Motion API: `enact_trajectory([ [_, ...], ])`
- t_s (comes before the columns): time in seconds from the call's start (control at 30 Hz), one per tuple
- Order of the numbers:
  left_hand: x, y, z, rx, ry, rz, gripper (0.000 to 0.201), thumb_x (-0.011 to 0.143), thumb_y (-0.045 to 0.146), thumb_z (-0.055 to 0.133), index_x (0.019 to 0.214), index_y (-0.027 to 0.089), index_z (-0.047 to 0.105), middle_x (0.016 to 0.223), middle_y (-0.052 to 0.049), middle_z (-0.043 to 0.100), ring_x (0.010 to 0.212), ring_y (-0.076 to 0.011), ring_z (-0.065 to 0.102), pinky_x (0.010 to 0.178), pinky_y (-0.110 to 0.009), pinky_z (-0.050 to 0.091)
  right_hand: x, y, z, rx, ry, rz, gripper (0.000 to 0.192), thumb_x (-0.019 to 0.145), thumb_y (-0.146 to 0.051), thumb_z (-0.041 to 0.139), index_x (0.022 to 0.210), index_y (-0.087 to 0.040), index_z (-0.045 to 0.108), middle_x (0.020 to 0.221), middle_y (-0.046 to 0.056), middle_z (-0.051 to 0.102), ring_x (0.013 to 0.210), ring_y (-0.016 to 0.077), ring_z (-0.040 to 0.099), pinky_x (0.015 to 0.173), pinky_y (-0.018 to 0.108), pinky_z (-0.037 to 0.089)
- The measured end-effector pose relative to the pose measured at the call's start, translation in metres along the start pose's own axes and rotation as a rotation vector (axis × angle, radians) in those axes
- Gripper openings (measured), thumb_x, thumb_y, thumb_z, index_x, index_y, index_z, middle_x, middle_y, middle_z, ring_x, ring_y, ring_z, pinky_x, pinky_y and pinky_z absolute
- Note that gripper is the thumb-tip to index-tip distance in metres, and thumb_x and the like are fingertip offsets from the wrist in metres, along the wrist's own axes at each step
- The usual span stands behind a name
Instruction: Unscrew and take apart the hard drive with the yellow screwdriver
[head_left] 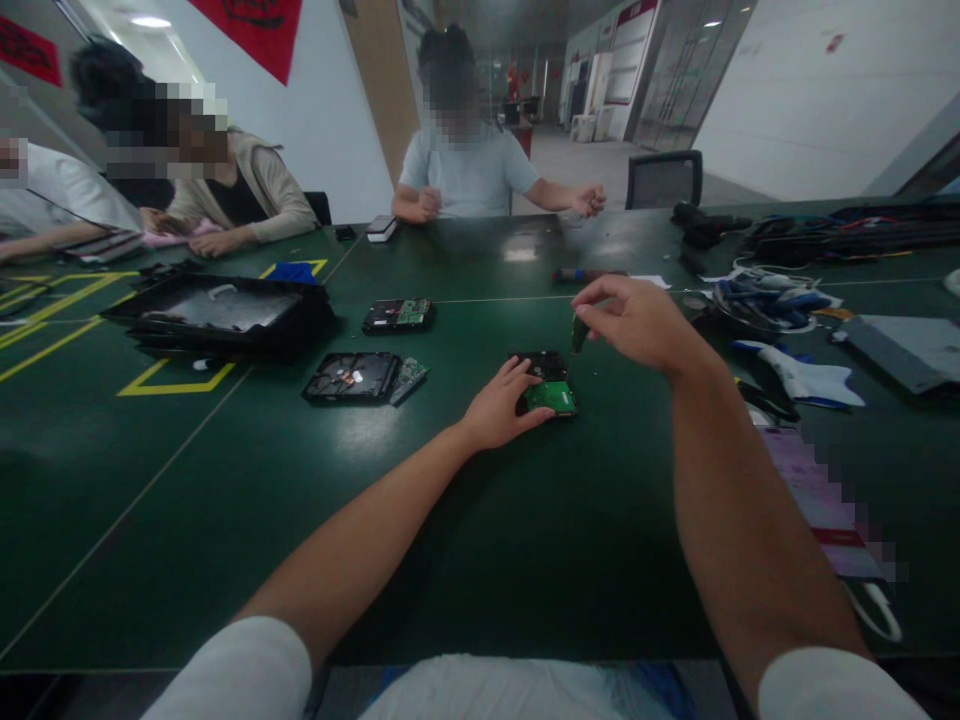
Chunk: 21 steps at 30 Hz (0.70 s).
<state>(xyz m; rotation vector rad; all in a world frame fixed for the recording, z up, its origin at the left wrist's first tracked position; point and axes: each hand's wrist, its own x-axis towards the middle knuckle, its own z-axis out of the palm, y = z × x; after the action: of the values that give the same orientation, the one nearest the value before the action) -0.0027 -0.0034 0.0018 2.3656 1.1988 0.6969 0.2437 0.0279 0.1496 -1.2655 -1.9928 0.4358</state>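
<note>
My left hand (501,405) rests with its fingers spread on a hard drive (553,399), covering its left side. The drive lies flat on the green table, its bright green circuit board uppermost and a black part behind it. Above and to the right of the drive, my right hand (630,318) pinches a small dark-green piece (579,334) that points downward, apart from the drive; its exact kind is unclear. Left of my left hand is a second hard drive (352,378), with a loose circuit board (409,380) against its right side. Another hard drive (398,315) lies farther back.
A black tray-like casing (217,308) stands at left. A screwdriver (589,275) lies beyond my right hand. At right are a power drill (705,225), cables (847,230), gloves (806,375) and a grey metal box (904,350). People sit across the table and at left.
</note>
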Motion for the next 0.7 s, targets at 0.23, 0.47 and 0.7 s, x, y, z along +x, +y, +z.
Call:
enact_trajectory([
  [0.23, -0.0025, 0.0039, -0.0050, 0.000, -0.014, -0.003, 0.070, 0.100, 0.067, 0.062, 0.150, 0.019, 0.061, 0.178, -0.015, 0.039, 0.172, -0.0334, 0.018, 0.137, -0.056, 0.030, -0.0009, -0.0040, -0.0039, -0.046, -0.016, -0.019, 0.018, 0.092, -0.038, 0.073, 0.097, -0.021, 0.080, 0.087, 0.007, 0.077, 0.073, 0.0234, 0.068, 0.070, 0.038, 0.048],
  [0.47, -0.0022, 0.0043, -0.0039, 0.019, -0.016, -0.025, 0.069, 0.103, 0.069, 0.056, 0.150, 0.019, 0.061, 0.178, -0.014, 0.039, 0.172, -0.0324, 0.019, 0.137, -0.055, 0.031, -0.0004, -0.0060, -0.0036, -0.043, -0.023, 0.031, 0.024, 0.091, -0.040, 0.075, 0.106, -0.022, 0.080, 0.081, 0.007, 0.077, 0.074, 0.0264, 0.070, 0.073, 0.040, 0.052],
  [0.7, -0.0012, 0.0043, -0.0022, 0.016, -0.002, -0.025, 0.068, 0.101, 0.070, 0.059, 0.147, 0.020, 0.062, 0.177, -0.015, 0.040, 0.172, -0.0328, 0.020, 0.136, -0.055, 0.033, -0.0011, -0.0068, -0.0037, -0.041, -0.012, -0.004, 0.019, 0.092, -0.039, 0.074, 0.096, -0.022, 0.080, 0.090, 0.007, 0.078, 0.074, 0.0238, 0.070, 0.071, 0.038, 0.051],
])
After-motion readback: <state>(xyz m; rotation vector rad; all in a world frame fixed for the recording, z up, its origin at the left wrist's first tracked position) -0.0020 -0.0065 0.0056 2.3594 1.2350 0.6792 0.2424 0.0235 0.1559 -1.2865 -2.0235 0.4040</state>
